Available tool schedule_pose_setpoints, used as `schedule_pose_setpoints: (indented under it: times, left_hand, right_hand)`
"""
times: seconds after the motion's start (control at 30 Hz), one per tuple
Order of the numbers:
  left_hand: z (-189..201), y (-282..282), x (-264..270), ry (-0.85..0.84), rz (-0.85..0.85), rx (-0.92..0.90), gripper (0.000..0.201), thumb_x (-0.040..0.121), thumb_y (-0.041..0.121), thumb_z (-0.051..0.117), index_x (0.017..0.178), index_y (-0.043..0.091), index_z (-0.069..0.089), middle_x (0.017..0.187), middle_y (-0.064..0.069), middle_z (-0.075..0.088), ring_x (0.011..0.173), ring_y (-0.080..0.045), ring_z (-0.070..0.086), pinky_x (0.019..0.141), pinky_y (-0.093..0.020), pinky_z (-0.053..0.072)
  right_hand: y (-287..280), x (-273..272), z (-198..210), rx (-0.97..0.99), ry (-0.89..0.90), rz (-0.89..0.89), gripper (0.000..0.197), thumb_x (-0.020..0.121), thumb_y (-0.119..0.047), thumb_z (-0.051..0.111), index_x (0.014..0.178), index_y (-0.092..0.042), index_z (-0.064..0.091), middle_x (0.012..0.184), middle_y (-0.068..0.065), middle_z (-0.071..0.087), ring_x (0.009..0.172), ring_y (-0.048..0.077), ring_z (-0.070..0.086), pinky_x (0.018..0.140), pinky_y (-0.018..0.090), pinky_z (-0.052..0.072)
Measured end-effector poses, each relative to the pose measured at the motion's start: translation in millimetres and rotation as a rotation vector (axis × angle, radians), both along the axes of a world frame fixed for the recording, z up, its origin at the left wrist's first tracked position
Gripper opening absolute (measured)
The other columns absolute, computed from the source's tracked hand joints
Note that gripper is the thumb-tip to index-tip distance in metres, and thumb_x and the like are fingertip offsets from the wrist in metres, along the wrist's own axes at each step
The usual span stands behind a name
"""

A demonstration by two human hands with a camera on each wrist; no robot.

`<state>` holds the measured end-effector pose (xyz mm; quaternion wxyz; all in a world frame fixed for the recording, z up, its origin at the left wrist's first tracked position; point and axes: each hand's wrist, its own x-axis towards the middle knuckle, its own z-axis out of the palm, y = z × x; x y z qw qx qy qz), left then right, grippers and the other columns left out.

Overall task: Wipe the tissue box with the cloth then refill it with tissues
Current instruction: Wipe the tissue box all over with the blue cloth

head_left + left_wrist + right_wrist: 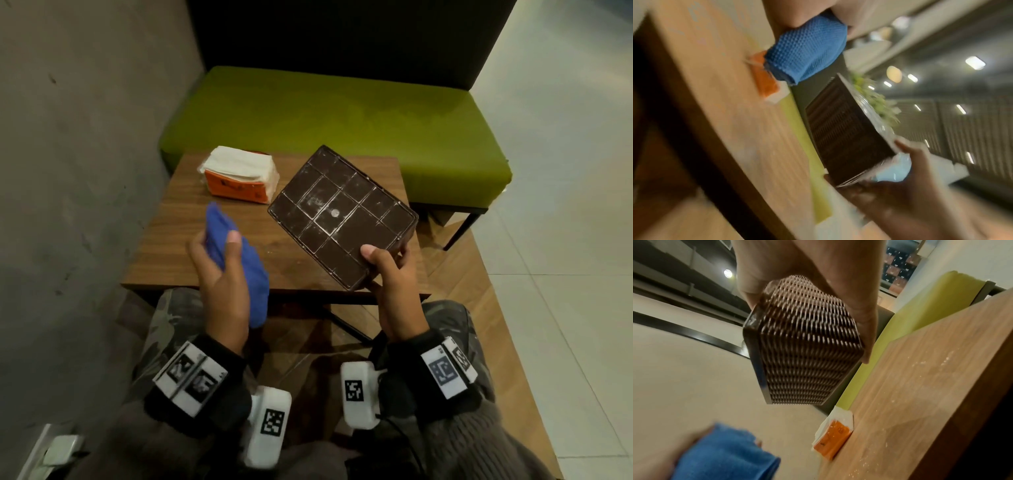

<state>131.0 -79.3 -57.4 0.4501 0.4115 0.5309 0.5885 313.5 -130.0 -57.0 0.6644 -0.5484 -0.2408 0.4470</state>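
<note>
Here the brown woven tissue box (343,216) is held up above the right part of the small wooden table (191,250), turned so its gridded, dust-streaked underside faces up toward the head camera, its long axis running from the near right corner to the far left. The right hand (394,274) grips that near right corner, thumb pressed flat on the underside and the fingers curled round the woven side wall, as the right wrist view shows. The blue cloth (236,260) is bunched in the left hand (219,277), thumb on top and fingers wrapped beneath it, hovering over the table's left half. The box lies to the right of the cloth and slightly farther away, apart from it and not touching; the left hand is the one placed to wipe, and a sweep to the right along the long axis would probably meet the dusty underside first. The tissue pack (239,180), orange wrapper with white tissues showing, rests on the far left of the table, just left of the box's far end. The tabletop carries pale specks near the box. Beyond it stands a green bench seat (342,113) with a dark back, a grey wall on the left, and pale tiled floor to the right.
</note>
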Motion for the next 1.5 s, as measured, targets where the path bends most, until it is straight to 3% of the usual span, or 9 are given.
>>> schedule_pose_setpoints:
  times: [0.07,0.2,0.37,0.53,0.83,1.0,1.17,1.33,1.5]
  left_hand:
    - [17.3,-16.1,10.8,0.440,-0.160,0.355,0.035,0.092,0.040,0.048,0.124,0.028,0.041,0.126,-0.002,0.041,0.100,0.007,0.049,0.079,-0.006,0.044]
    - [4.7,-23.5,16.7,1.051,-0.413,0.795,0.047,0.084,0.029,0.057,0.130,0.026,0.047,0.131,-0.005,0.035,0.115,-0.019,0.045,0.088,-0.027,0.048]
    - [13.3,-3.2,7.7,0.927,-0.164,0.566,0.040,0.083,0.028,0.053,0.121,0.018,0.058,0.126,-0.011,0.042,0.113,-0.023,0.045,0.090,-0.029,0.043]
    - [12.6,-25.9,12.5,0.968,-0.431,0.746,0.042,0.082,0.020,0.058,0.124,0.024,0.054,0.127,-0.005,0.040,0.114,-0.023,0.047,0.091,-0.027,0.043]
    - [20.3,-31.2,11.2,0.969,-0.495,0.715,0.033,0.082,0.026,0.057,0.114,0.022,0.054,0.122,-0.003,0.044,0.110,-0.024,0.050,0.084,-0.032,0.047]
    - [17.8,-7.2,-4.1,0.940,-0.321,0.572,0.030,0.084,0.028,0.054,0.112,0.019,0.060,0.120,-0.011,0.049,0.110,-0.023,0.048,0.085,-0.032,0.046]
    - [14.5,-40.6,11.1,0.941,-0.493,0.709,0.036,0.083,0.025,0.058,0.119,0.026,0.054,0.125,-0.002,0.043,0.115,-0.019,0.046,0.093,-0.021,0.041]
    - [14.5,-13.1,-7.8,0.854,-0.322,0.573,0.033,0.084,0.025,0.054,0.116,0.021,0.059,0.120,-0.007,0.046,0.111,-0.024,0.049,0.089,-0.039,0.048]
    - [4.6,-35.8,0.6,0.944,-0.456,0.696,0.033,0.083,0.023,0.059,0.115,0.021,0.060,0.122,-0.005,0.046,0.111,-0.021,0.048,0.093,-0.022,0.039]
  right_hand:
    - [1.6,-2.7,0.8,-0.024,-0.018,0.002,0.089,0.052,-0.038,0.076,0.131,-0.016,0.042,0.112,0.001,0.064,0.099,0.017,0.067,0.088,0.047,0.056]
    - [0.9,-8.1,1.6,-0.046,-0.024,0.019,0.089,0.051,-0.040,0.074,0.130,-0.015,0.042,0.115,0.007,0.065,0.100,0.023,0.067,0.077,0.038,0.055]
    - [-4.1,-6.6,7.5,-0.015,-0.064,0.040,0.095,0.049,-0.042,0.075,0.133,-0.020,0.037,0.116,-0.001,0.061,0.100,0.015,0.067,0.081,0.037,0.059]
    - [-3.3,-7.8,6.4,-0.005,-0.044,0.007,0.093,0.050,-0.041,0.074,0.133,-0.016,0.039,0.119,0.004,0.061,0.107,0.021,0.065,0.084,0.038,0.057]
    - [-5.3,-9.2,5.8,0.001,-0.064,0.003,0.088,0.051,-0.039,0.074,0.130,-0.019,0.040,0.118,0.003,0.063,0.106,0.016,0.066,0.094,0.045,0.053]
    - [-4.8,-7.3,6.5,0.008,-0.050,0.022,0.092,0.051,-0.040,0.075,0.132,-0.017,0.039,0.120,0.004,0.062,0.105,0.018,0.066,0.086,0.040,0.057]
    - [-4.4,-6.8,4.6,-0.019,0.020,0.013,0.089,0.049,-0.042,0.071,0.130,-0.015,0.043,0.118,0.007,0.064,0.106,0.025,0.066,0.081,0.039,0.057]
    - [-7.8,-3.9,7.1,0.024,0.001,0.043,0.086,0.051,-0.042,0.071,0.129,-0.019,0.042,0.116,-0.001,0.061,0.097,0.011,0.068,0.081,0.039,0.058]
    - [-1.9,-2.7,7.2,0.043,0.012,-0.010,0.089,0.050,-0.040,0.071,0.130,-0.014,0.043,0.112,0.001,0.063,0.090,0.007,0.069,0.076,0.030,0.058]
